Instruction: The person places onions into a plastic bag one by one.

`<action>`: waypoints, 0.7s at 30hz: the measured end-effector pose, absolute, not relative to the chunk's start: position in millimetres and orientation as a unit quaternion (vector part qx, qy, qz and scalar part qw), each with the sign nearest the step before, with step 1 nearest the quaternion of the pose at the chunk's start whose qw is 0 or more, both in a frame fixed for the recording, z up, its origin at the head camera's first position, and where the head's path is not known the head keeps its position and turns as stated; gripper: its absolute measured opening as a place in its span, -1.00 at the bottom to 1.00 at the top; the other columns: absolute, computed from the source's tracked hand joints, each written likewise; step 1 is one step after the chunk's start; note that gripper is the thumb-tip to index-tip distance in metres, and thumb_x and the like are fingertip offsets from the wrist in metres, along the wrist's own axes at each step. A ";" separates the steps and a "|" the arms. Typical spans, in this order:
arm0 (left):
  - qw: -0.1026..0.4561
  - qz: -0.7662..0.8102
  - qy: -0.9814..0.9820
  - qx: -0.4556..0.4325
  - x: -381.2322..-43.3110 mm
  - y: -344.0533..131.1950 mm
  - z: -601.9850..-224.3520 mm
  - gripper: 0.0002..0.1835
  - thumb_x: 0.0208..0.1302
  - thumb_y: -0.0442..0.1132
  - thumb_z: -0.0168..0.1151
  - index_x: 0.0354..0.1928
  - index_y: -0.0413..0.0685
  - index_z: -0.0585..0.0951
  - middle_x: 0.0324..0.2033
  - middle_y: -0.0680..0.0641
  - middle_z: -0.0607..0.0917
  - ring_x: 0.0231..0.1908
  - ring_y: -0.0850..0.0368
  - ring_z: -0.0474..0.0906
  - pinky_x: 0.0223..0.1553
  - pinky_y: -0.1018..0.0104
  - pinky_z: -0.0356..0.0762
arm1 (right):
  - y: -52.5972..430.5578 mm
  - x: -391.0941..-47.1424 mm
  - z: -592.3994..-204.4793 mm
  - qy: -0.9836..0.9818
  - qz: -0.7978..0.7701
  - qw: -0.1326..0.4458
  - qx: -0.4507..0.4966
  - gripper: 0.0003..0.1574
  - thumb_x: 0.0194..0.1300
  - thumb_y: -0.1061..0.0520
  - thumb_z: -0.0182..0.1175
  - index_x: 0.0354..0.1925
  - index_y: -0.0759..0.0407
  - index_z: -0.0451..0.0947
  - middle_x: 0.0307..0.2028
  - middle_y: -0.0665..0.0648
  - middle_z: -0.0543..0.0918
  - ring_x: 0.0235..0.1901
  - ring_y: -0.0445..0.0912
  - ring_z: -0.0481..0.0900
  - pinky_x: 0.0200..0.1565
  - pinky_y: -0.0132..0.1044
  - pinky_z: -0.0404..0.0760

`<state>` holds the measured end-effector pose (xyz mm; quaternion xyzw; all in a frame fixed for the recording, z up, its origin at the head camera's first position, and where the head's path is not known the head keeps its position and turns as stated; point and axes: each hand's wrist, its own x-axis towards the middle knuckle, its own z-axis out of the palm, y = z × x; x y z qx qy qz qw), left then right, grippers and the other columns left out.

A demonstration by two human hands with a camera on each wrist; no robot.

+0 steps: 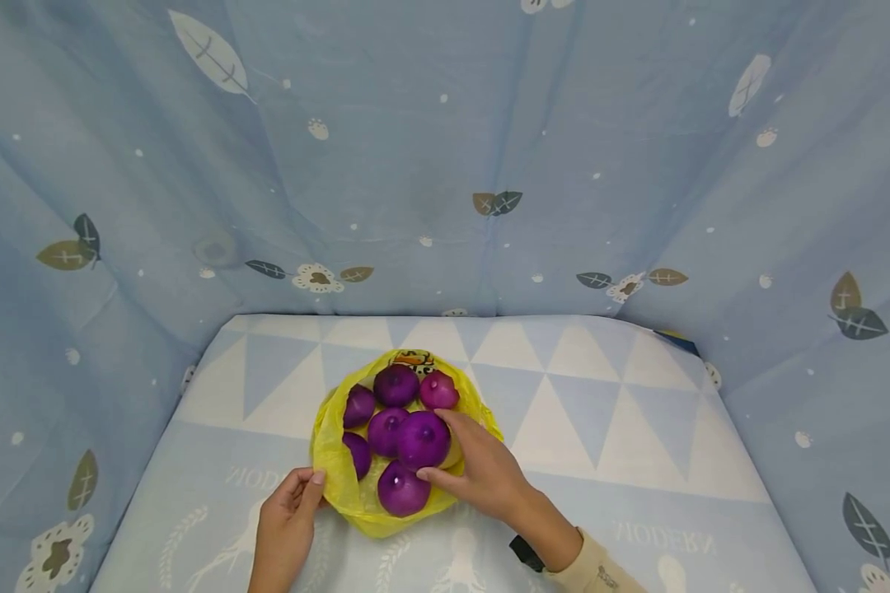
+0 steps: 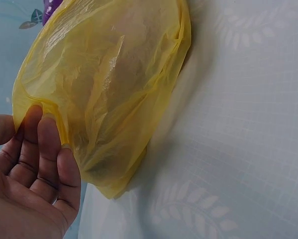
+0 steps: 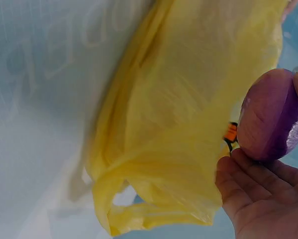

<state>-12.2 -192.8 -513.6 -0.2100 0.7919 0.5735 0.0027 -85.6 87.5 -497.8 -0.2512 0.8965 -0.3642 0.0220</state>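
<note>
A yellow plastic bag (image 1: 334, 486) stands wide open on the table, with several red onions (image 1: 396, 385) inside. My left hand (image 1: 289, 511) pinches the bag's rim at its near left side; in the left wrist view the fingers (image 2: 48, 144) curl against the thin plastic. One red onion (image 1: 424, 440), glossy and deep purple, is held between the thumb and fingers of my right hand (image 1: 485, 465) over the bag's mouth. From the right wrist, that onion (image 3: 268, 117) shows a paler purple side and sits just beyond the bag's rim.
A pale blue and white patterned cloth (image 1: 638, 511) covers the table. Blue curtains with leaf prints (image 1: 445, 165) enclose the back and both sides. A small dark and yellow item (image 1: 676, 341) lies at the table's far right corner.
</note>
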 end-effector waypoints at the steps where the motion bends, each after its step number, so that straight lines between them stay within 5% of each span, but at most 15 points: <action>1: 0.003 0.573 0.792 -0.210 -12.0 -193.1 -514.0 -0.61 0.65 -0.04 0.09 0.05 -0.30 0.61 -0.10 -0.16 0.75 -0.19 0.28 0.68 -0.09 0.33 0.73 | 86.1 -86.4 -500.0 0.897 -0.361 0.024 -0.255 0.02 0.29 -0.36 0.43 0.52 -0.06 0.28 0.37 -0.07 0.50 0.31 -0.13 0.49 0.29 -0.07 0.58; 21: 0.006 0.574 0.790 -0.214 -12.0 -193.4 -514.3 -0.60 0.65 -0.03 0.10 0.05 -0.29 0.61 -0.09 -0.16 0.75 -0.20 0.28 0.68 -0.09 0.33 0.73 | 77.7 -87.3 -519.4 0.915 -0.299 0.012 -0.272 0.04 0.34 -0.36 0.38 0.56 -0.02 0.21 0.43 0.12 0.43 0.38 -0.02 0.42 0.30 -0.03 0.58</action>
